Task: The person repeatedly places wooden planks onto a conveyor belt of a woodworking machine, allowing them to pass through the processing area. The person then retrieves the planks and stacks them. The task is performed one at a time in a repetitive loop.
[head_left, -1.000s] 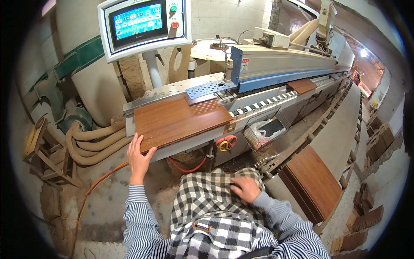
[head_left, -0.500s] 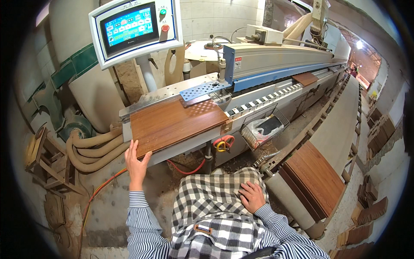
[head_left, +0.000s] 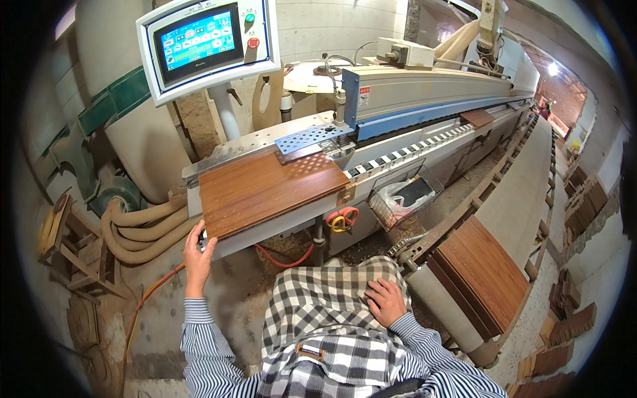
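Observation:
A brown wood-grain board (head_left: 269,192) lies flat on the infeed table of a long machine, its far right part under a blue perforated plate (head_left: 312,138). At the near left corner of that table is my left hand (head_left: 197,260). Its thumb and fingers are apart around a small dark part by the corner, just off the board; whether they touch it I cannot tell. My right hand (head_left: 385,302) rests with spread fingers on the black-and-white checked apron (head_left: 332,298) over my lap, holding nothing.
A control screen (head_left: 199,41) stands at the far left. Along the machine's track sits a smaller brown board (head_left: 478,118). To the right, stacked boards (head_left: 481,272) lie on a roller conveyor (head_left: 514,179). A wire basket (head_left: 406,194) hangs in front; ribbed hoses (head_left: 156,235) run at left.
My left hand has slipped down and slightly left, from the board's near edge to the table corner. The smaller board has travelled farther along the track. My right hand stays put.

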`<state>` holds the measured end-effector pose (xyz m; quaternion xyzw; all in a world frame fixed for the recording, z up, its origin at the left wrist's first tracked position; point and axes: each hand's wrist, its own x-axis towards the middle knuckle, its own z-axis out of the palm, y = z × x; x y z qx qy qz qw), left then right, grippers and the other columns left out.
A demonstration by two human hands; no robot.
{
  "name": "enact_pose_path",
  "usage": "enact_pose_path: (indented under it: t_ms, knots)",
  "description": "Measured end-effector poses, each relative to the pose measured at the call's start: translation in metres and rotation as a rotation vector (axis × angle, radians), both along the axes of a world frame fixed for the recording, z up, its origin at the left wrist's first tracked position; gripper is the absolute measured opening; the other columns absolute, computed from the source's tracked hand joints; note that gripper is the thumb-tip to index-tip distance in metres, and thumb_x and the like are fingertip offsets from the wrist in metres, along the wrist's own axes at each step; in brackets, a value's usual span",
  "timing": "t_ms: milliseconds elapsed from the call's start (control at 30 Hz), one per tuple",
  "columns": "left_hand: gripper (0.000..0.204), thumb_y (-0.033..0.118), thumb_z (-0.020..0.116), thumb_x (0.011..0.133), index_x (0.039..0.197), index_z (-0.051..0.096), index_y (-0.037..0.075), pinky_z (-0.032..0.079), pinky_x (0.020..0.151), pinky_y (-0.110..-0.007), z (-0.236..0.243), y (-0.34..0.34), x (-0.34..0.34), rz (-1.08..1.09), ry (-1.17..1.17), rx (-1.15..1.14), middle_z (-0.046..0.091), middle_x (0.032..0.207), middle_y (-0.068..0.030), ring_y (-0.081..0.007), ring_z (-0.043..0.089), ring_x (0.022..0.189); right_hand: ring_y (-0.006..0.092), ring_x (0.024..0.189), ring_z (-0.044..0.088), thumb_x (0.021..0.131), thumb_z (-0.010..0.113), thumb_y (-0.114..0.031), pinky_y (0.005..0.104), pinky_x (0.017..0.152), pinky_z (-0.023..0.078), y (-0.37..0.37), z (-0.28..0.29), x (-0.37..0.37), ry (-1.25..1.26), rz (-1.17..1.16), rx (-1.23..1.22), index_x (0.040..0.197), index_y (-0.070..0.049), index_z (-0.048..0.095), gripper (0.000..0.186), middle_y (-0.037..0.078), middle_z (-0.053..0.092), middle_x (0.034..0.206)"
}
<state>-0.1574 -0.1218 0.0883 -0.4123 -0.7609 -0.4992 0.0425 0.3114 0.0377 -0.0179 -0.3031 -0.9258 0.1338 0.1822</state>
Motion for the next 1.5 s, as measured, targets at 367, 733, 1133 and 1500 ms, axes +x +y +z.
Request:
enact_pose_path:
  t_ms: [367, 733, 1133, 1500]
  knots:
    - [0.052, 0.031, 0.070, 0.086, 0.131, 0.057, 0.009, 0.019, 0.117, -0.049, 0.016, 0.012, 0.009, 0.036, 0.190, -0.181, 0.058, 0.133, -0.0144, -0.0302, 0.045, 0.134, 0.0298, 0.133, 0.043, 0.090, 0.061, -0.023, 0.0509, 0.113, 0.028, 0.000, -0.002, 0.001, 0.021, 0.006, 0.006, 0.114, -0.008, 0.068, 0.029, 0.009, 0.057, 0.135]
    - [0.054, 0.034, 0.071, 0.083, 0.130, 0.058, 0.010, 0.009, 0.118, -0.055, 0.034, 0.087, 0.045, -0.072, 0.303, -0.282, 0.065, 0.126, -0.0094, -0.0294, 0.041, 0.137, 0.0297, 0.133, 0.043, 0.091, 0.061, -0.023, 0.0512, 0.113, 0.029, 0.000, -0.004, 0.004, 0.051, 0.007, -0.005, 0.114, -0.008, 0.068, 0.029, 0.010, 0.057, 0.135]
    - [0.058, 0.030, 0.067, 0.088, 0.139, 0.047, 0.013, 0.029, 0.112, -0.047, 0.002, 0.141, 0.078, -0.142, 0.588, -0.183, 0.054, 0.139, -0.0121, -0.0272, 0.050, 0.128, 0.0365, 0.116, 0.054, 0.076, 0.068, -0.008, 0.0495, 0.102, 0.042, 0.074, 0.043, 0.055, 0.157, -0.329, 0.345, 0.114, -0.005, 0.062, 0.038, 0.017, 0.060, 0.124]
    - [0.052, 0.026, 0.068, 0.086, 0.134, 0.053, 0.011, 0.032, 0.108, -0.045, -0.003, 0.143, 0.079, -0.125, 0.599, -0.153, 0.054, 0.140, -0.0106, -0.0248, 0.051, 0.128, 0.0335, 0.124, 0.048, 0.077, 0.073, -0.015, 0.0491, 0.109, 0.033, 0.129, 0.051, 0.112, -0.181, -0.495, 0.248, 0.123, -0.009, 0.059, 0.048, 0.014, 0.055, 0.130]
